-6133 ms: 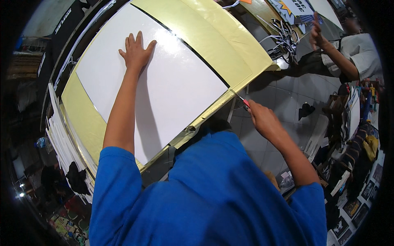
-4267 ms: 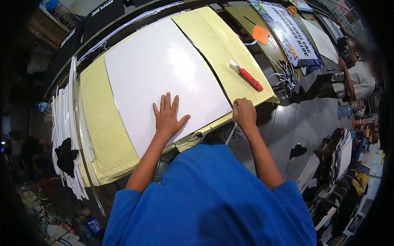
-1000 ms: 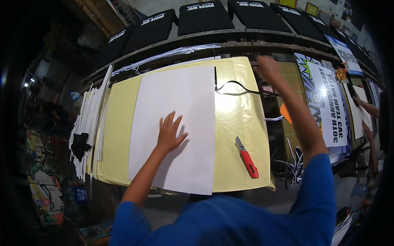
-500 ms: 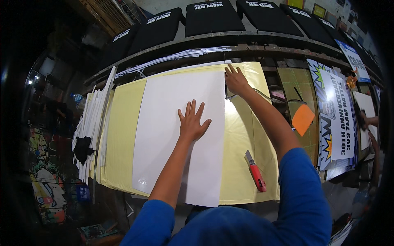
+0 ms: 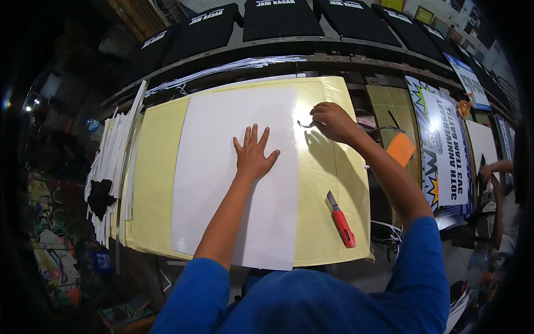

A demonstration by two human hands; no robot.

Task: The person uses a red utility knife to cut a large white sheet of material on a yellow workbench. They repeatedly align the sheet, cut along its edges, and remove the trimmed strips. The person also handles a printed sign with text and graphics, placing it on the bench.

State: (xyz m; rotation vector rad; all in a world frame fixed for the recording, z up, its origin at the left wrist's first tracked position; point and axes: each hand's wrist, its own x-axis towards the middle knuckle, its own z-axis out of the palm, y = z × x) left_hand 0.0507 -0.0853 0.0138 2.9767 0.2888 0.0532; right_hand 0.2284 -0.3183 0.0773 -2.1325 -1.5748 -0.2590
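Observation:
A large white sheet [image 5: 208, 161] lies on a board covered in glossy yellow paper [image 5: 156, 150]. My left hand [image 5: 255, 155] rests flat on the sheet's middle with the fingers spread. Beyond the sheet's right edge, my right hand [image 5: 331, 121] is closed in a pinch above the yellow paper. A thin, dark, curling strip [image 5: 306, 125] sticks out from its fingers, and more of it trails toward the right. A red utility knife [image 5: 343, 227] lies on the yellow paper nearer to me, its blade out and pointing away.
White strips [image 5: 105, 161] and a black cloth [image 5: 100, 199] lie at left. Black T-shirts [image 5: 282, 22] line the far side. At right are a green cutting mat [image 5: 386, 100], an orange piece [image 5: 401, 149], a printed board [image 5: 449, 145] and a co-worker's hand [image 5: 487, 171].
My right hand has come from the sheet's far right corner toward me and slightly right, fingers now closed on the strip. My left hand stays flat on the sheet. The whole view has shifted slightly.

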